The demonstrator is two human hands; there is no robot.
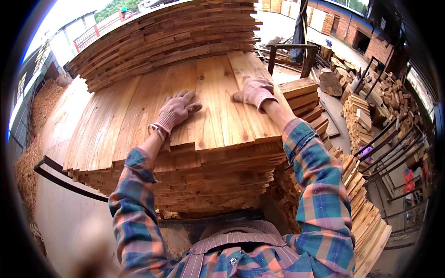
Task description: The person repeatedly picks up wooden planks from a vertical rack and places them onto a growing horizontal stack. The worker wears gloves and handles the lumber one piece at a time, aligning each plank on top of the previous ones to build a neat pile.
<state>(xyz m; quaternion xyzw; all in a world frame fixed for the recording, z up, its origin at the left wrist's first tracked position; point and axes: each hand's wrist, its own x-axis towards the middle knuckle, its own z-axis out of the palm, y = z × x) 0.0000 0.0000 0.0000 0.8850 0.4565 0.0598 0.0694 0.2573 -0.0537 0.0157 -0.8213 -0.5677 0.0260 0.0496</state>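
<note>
Resting palm-down on the top layer of pale boards (211, 106), the gloved left hand (176, 111) shows on my feed as loosely spread, its thumb standing off to the right and nothing pinched in it. The gloved right hand (256, 91) lies farther out, near the right edge of the same layer. Its thumb points left, away from the bent fingers, and from my remote seat I cannot tell whether the fingertips grip a board or only lean on it. With both arms reaching forward and the hands apart, I judge that the pressure is shared across the layer, which would help steady the boards.

The boards run lengthwise away from the body, side by side, on a near stack (208, 183) with ragged ends; I take that layering to give each course a flat bed. A taller plank stack (167, 41) rises beyond, though I can't make out whether it bears on their far ends or stands behind them. Just right of the near stack I see thick timber pieces (301, 92), with a log heap (394, 99) farther off. The plaid sleeves (320, 171) end short of the gloves, perhaps to keep the cuffs clear of rough wood.
</note>
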